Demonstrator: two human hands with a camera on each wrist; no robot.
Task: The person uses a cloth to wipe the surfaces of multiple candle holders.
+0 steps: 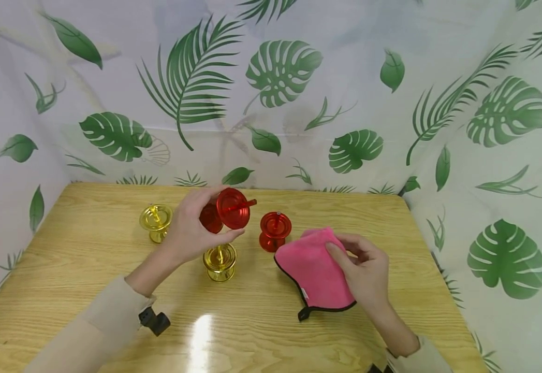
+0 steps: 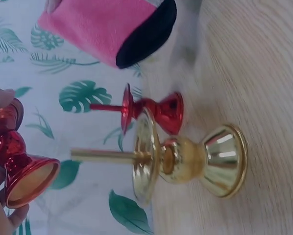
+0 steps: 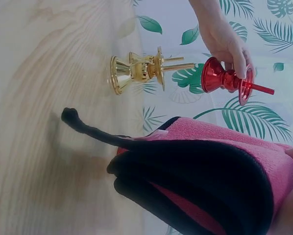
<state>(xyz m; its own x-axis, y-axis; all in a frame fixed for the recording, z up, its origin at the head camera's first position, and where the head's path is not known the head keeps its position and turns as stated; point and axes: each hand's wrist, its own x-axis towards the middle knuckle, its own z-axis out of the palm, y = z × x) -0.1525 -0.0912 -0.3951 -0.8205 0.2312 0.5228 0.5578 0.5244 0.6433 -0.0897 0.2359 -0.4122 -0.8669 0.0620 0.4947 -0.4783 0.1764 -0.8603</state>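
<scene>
My left hand (image 1: 189, 225) grips a shiny red candle holder (image 1: 234, 208) by its waist, held above the table. Its dish and spike lean to the right in the head view, and its hollow base (image 2: 31, 183) shows in the left wrist view. In my right hand (image 1: 367, 267) is a folded pink cloth (image 1: 315, 269) with black edging and a hanging loop, pinched between thumb and fingers. A second red candle holder (image 1: 275, 228) stands upright between the two hands. One gold candle holder (image 1: 220, 263) stands just below my left hand, another gold candle holder (image 1: 156, 220) to its left.
The wooden table (image 1: 252, 336) has its back edge against a leaf-patterned backdrop (image 1: 298, 119), which also rises along both sides. A black wrist camera (image 1: 155, 321) sits at my left cuff.
</scene>
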